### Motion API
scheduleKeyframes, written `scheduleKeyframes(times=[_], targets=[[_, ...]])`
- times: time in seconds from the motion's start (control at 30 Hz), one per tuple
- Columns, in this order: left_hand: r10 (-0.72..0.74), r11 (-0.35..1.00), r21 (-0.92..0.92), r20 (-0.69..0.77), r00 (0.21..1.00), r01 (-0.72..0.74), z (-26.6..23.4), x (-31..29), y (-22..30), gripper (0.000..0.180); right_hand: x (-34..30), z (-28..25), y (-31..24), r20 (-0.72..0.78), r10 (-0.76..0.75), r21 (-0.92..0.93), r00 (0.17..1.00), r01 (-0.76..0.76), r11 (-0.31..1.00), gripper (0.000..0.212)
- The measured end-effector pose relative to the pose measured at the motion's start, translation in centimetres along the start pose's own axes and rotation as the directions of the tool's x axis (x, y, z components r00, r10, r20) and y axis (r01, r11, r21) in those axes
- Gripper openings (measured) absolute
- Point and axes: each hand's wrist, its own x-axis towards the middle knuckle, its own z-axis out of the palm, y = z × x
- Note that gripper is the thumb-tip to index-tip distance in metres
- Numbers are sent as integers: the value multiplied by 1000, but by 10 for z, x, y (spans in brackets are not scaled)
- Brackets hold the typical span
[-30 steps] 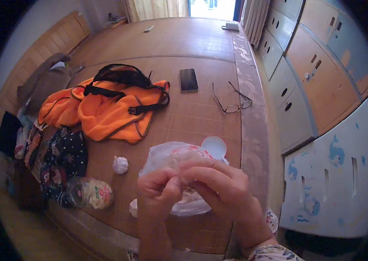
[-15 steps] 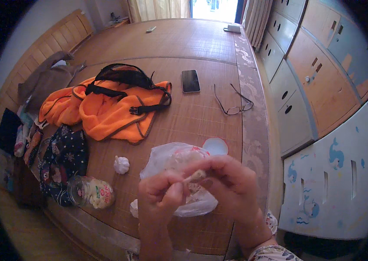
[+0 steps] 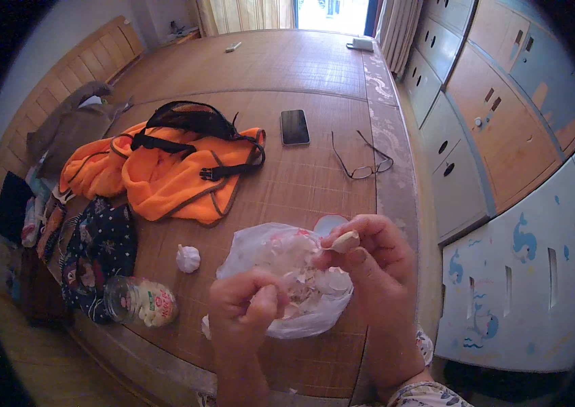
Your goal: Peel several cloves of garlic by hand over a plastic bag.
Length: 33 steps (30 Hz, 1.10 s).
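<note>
A pale garlic clove (image 3: pixel 346 241) is pinched between the thumb and fingers of my right hand (image 3: pixel 384 261), above the right side of a white plastic bag (image 3: pixel 240 254). Loose garlic skins (image 3: pixel 299 298) lie on the bag. My left hand (image 3: pixel 245 305) is closed over the bag's left side; whether a scrap sits in its pinch is too small to tell. A whole garlic bulb (image 3: pixel 188 258) rests on the mat to the left, and another pale piece is mostly hidden behind my left wrist. Further left, a clear jar (image 3: pixel 141 301) of peeled cloves lies tipped on its side.
Behind the bag is a round white lid (image 3: pixel 330 222), partly covered. An orange cloth (image 3: pixel 182 186) with black straps, a phone (image 3: pixel 294 127) and eyeglasses (image 3: pixel 362 169) lie farther off on the woven mat (image 3: pixel 314 183). Dark patterned fabric (image 3: pixel 101 237) is beside the jar. Cabinets line the right.
My hands have drawn apart. The right one has moved right and up a little with the garlic clove, while the left has stayed low, uncovering the skins on the bag.
</note>
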Motion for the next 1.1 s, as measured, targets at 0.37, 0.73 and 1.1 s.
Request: scheduleKeyframes(times=[0.37,0.73,1.1], targets=[[8,932,363,2,1000,-9,-2,13,-5,19,-1,1,-1,12,-88,-69,996,88,994,19],[79,825,558,41,996,-89,1,19,-18,16,1,-4,2,13,-146,-186,989,146,972,25],[30,992,116,99,995,-41,4,6,-8,24,3,-5,14,178,-178,-499,968,245,831,26]])
